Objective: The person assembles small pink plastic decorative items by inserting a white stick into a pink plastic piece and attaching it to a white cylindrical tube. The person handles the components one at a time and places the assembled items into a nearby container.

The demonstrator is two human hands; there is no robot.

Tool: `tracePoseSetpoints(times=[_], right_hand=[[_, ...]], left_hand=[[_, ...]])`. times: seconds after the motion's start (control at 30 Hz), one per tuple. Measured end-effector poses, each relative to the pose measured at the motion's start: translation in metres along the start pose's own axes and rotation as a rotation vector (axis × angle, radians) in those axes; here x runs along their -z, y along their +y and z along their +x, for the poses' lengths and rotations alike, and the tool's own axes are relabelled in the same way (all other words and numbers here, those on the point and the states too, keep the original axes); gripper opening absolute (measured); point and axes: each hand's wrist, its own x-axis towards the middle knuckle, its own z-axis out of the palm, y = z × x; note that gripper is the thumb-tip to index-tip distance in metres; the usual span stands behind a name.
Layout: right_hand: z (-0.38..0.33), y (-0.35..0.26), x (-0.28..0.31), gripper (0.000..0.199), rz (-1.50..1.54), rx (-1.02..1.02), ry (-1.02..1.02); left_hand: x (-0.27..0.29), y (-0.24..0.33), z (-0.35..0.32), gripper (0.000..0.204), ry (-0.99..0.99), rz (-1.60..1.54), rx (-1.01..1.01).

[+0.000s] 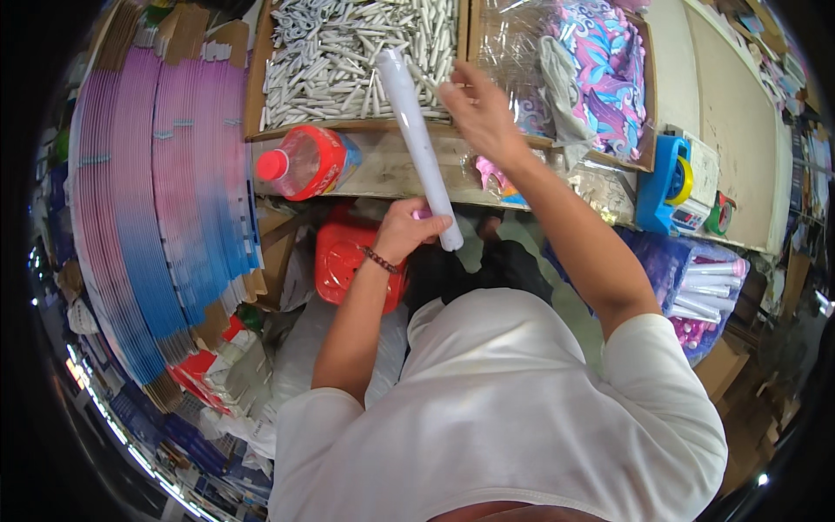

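Observation:
My left hand (407,228) grips the lower end of a white rolled tube (416,139), which slants up and away over the worktable. My right hand (477,111) is raised beside the tube's upper end, fingers apart, with a thin white stick pinched at its fingertips near the tube's mouth. Just beyond lies a cardboard tray (257,96) heaped with several small white sticks (339,52). A beaded bracelet sits on my left wrist.
A red-capped plastic bottle (309,161) lies on the table edge. Clear bags with patterned purple-and-pink items (600,70) fill the tray at right. A blue tape dispenser (665,178) stands farther right. Stacked pink-to-blue flat cartons (165,200) lean at left; a red stool (344,257) is below.

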Motion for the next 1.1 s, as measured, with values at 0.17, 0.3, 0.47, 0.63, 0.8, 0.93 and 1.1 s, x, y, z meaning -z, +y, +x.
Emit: tracePoseSetpoints(times=[0.17,0.3,0.47,0.63,0.8,0.93,1.1], right_hand=[[-0.003,0.025,0.035,0.037,-0.076,-0.010,0.040],[-0.005,0.037,0.035,0.032,-0.017,-0.064,0.019],[-0.011,0.031,0.042,0.030,0.065,-0.116,0.028],[-0.013,0.036,0.051,0.029,0.020,-0.097,0.045],[-0.013,0.039,0.057,0.029,-0.019,-0.071,0.047],[-0.015,0.042,0.058,0.029,-0.038,-0.058,0.050],[-0.017,0.040,0.060,0.028,-0.163,-0.026,0.044]], left_hand=[[0.030,0.012,0.017,0.026,0.058,0.034,0.033],[0.034,0.029,0.023,0.029,0.123,0.008,0.100],[0.037,0.030,0.030,0.031,0.153,0.036,0.106],[0.037,0.037,0.036,0.027,0.145,0.022,0.078],[0.053,0.016,0.051,0.027,0.120,-0.092,0.001],[0.048,0.020,0.053,0.028,0.188,-0.086,-0.033],[0.038,0.033,0.051,0.034,0.301,-0.084,-0.044]])
